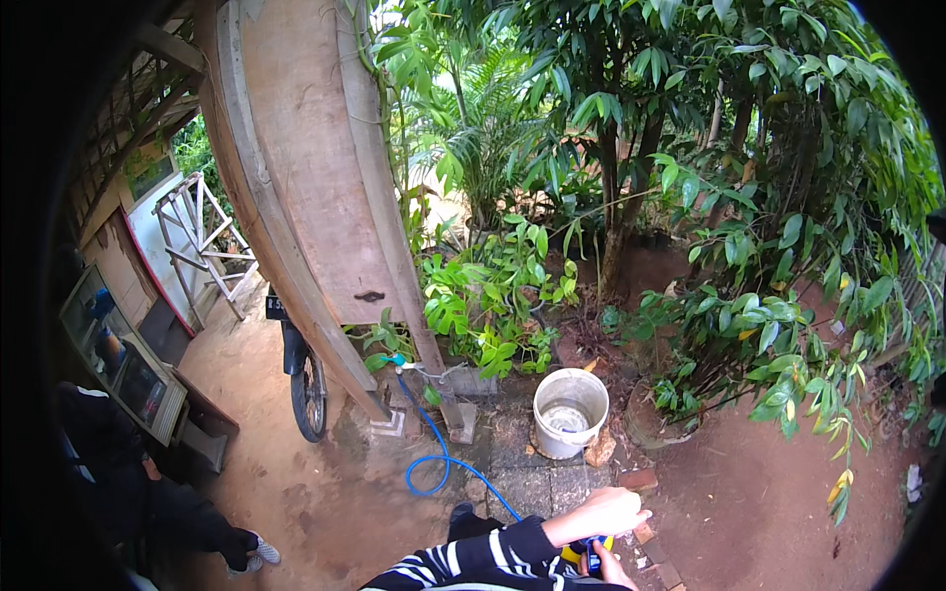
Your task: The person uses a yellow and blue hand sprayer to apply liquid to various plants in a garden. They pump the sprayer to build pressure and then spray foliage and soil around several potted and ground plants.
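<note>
My left hand (602,511), in a black-and-white striped sleeve, is bent at the wrist with its fingers curled. It crosses just above my right hand (610,567), and what its palm holds, if anything, is hidden. My right hand is closed around a blue and yellow object (593,555), partly covered by my left hand and perhaps a spray nozzle. A blue hose (473,468) runs from a teal-handled tap (399,360), loops on the ground and passes behind my left sleeve. Beyond my hands a dirty white plastic bucket (569,443) stands upright with some water inside.
The bucket stands on stone paving slabs (521,489) beside a rock (600,448) and bricks (637,479). Wooden posts (436,369) rise behind the tap. A motorcycle wheel (308,399) shows left of them. Another person (111,465) in dark clothes is at far left. Leafy branches (776,325) overhang the right.
</note>
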A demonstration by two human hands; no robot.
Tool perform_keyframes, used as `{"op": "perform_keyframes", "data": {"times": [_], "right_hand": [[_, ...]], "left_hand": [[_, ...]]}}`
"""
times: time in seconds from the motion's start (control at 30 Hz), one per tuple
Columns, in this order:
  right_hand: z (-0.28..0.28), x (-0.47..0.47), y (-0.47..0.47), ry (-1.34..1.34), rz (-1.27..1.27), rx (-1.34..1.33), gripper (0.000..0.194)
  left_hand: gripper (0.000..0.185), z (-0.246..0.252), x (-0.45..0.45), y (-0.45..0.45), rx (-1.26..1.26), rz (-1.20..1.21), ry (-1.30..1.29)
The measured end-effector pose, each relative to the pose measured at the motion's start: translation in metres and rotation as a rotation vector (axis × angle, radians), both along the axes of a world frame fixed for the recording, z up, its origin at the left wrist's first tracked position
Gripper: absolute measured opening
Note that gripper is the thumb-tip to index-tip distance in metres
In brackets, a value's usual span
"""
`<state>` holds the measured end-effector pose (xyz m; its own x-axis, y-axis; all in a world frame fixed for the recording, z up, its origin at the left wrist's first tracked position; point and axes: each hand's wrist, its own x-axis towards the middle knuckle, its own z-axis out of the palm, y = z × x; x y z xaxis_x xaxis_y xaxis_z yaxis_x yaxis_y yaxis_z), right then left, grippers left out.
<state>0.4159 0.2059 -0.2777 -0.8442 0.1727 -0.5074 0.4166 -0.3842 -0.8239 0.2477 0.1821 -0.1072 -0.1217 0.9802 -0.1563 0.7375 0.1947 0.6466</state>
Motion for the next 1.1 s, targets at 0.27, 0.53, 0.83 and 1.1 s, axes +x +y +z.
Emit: {"op": "perform_keyframes", "data": {"times": [0.27, 0.53, 0.83, 1.1], "right_hand": [[-0.023, -0.004, -0.004, -0.02, -0.134, 0.052, 0.067], [0.021, -0.009, -0.018, -0.055, -0.242, 0.122, 0.061], [0.035, -0.014, -0.026, -0.159, -0.321, 0.164, 0.062], [0.024, -0.011, -0.025, -0.038, -0.332, 0.202, 0.058]], "left_hand": [[0.048, -0.052, -0.001, 0.001, -0.202, -0.027, -0.075], [0.064, 0.049, -0.006, -0.007, -0.148, -0.155, -0.203], [0.042, -0.05, -0.001, 0.008, -0.237, -0.077, -0.124], [0.046, 0.033, -0.002, -0.006, -0.074, -0.155, -0.194]]}}
